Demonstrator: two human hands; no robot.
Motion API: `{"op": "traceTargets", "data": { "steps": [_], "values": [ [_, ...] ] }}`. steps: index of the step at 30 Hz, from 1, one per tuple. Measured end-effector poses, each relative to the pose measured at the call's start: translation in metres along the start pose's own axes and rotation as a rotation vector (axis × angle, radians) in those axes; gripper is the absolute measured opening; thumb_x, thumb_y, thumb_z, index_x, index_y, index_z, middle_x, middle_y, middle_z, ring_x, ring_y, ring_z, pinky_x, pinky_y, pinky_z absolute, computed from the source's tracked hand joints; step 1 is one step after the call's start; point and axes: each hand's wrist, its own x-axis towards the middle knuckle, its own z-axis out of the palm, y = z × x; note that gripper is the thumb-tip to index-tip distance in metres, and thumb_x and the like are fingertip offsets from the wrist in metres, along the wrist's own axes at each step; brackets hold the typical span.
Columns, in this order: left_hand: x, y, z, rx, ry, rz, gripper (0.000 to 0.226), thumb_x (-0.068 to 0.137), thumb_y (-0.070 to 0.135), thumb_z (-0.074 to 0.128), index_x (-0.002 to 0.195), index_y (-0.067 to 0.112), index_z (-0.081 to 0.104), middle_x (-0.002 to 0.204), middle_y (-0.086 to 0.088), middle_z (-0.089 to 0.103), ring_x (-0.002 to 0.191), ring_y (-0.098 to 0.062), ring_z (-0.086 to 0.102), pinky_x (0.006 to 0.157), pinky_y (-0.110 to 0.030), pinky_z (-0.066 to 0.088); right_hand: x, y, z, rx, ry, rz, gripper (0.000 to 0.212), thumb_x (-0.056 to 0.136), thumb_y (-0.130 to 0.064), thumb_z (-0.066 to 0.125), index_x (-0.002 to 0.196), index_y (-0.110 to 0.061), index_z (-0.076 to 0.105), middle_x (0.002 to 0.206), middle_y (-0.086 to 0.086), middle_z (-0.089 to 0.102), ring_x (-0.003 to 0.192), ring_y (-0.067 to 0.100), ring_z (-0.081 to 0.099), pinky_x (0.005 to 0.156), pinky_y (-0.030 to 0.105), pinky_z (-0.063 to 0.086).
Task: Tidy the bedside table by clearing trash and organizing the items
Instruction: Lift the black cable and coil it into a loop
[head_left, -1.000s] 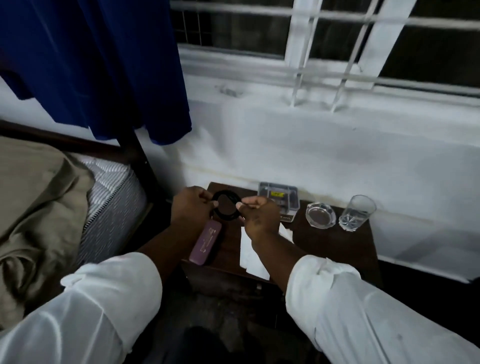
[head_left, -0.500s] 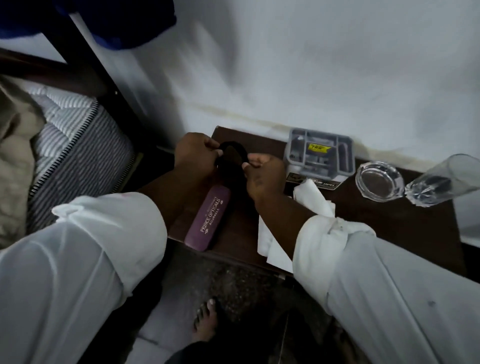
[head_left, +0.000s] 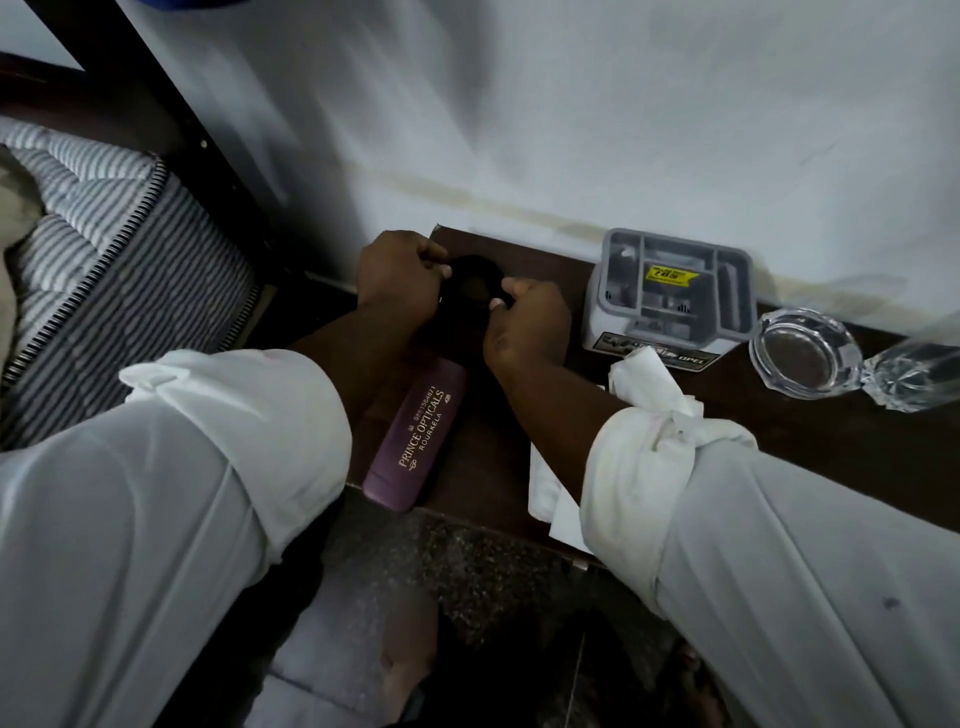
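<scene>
Purple spectacle case (head_left: 415, 433) lengthwise from table's (head_left: 810, 447) front edge toward wall.

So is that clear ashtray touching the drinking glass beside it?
Cannot tell. In the head view the ashtray and the glass meet edge to edge at the frame's right, but both are clear and blurred, so no contact or gap shows.

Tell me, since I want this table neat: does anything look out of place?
Yes. A crumpled white tissue lies loose on the table, partly under the right arm, and looks like trash. The purple glasses case sits askew, its end overhanging the front edge.
</scene>
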Motion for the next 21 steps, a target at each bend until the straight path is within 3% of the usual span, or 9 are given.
{"op": "traceTargets", "data": {
  "steps": [6, 9, 12, 15, 21],
  "values": [
    [-0.003, -0.005, 0.001, 0.006, 0.049, 0.034, 0.023, 0.089, 0.015, 0.070, 0.111, 0.015, 0.077, 0.110, -0.006, 0.078, 0.105, -0.019, 0.071, 0.099, -0.028, 0.053, -0.003, -0.002, -0.003, -0.076, 0.016, -0.040, 0.033, 0.092, -0.009, 0.061, 0.125, -0.006, 0.067, 0.127, 0.017, 0.061, 0.120, 0.034, 0.059, 0.104, 0.037, 0.046],
    [-0.014, -0.008, 0.000, -0.012, 0.091, 0.021, 0.028, 0.090, 0.010, 0.064, 0.115, 0.015, 0.075, 0.112, -0.005, 0.077, 0.106, -0.018, 0.070, 0.094, -0.020, 0.048, -0.009, -0.004, -0.008, -0.085, -0.017, -0.019, 0.046, 0.093, -0.011, 0.060, 0.139, -0.010, 0.056, 0.136, 0.014, 0.054, 0.127, 0.031, 0.054, 0.112, 0.036, 0.041],
    [-0.038, -0.015, 0.000, 0.002, 0.147, 0.045, 0.034, 0.090, 0.003, 0.056, 0.117, 0.015, 0.073, 0.116, -0.008, 0.074, 0.109, -0.023, 0.068, 0.094, -0.025, 0.049, -0.029, -0.006, -0.017, -0.081, -0.006, -0.026, 0.057, 0.089, -0.004, 0.058, 0.144, -0.014, 0.049, 0.136, 0.014, 0.049, 0.126, 0.031, 0.051, 0.110, 0.033, 0.038],
    [-0.064, -0.023, -0.001, -0.025, 0.214, 0.059, 0.041, 0.086, -0.005, 0.049, 0.114, 0.012, 0.072, 0.115, -0.011, 0.072, 0.108, -0.027, 0.067, 0.093, -0.030, 0.050, -0.060, -0.006, -0.026, -0.081, 0.005, -0.083, 0.058, 0.079, 0.005, 0.052, 0.134, -0.012, 0.054, 0.130, 0.017, 0.049, 0.118, 0.036, 0.052, 0.102, 0.036, 0.040],
    [-0.087, -0.032, -0.011, -0.045, 0.211, -0.018, 0.046, 0.080, -0.008, 0.044, 0.108, 0.015, 0.073, 0.102, -0.006, 0.073, 0.091, -0.016, 0.064, 0.075, -0.016, 0.037, -0.095, -0.006, -0.030, -0.015, -0.073, -0.107, 0.046, 0.076, 0.005, 0.052, 0.119, -0.009, 0.058, 0.118, 0.015, 0.054, 0.104, 0.035, 0.058, 0.091, 0.041, 0.047]
  ]
}}
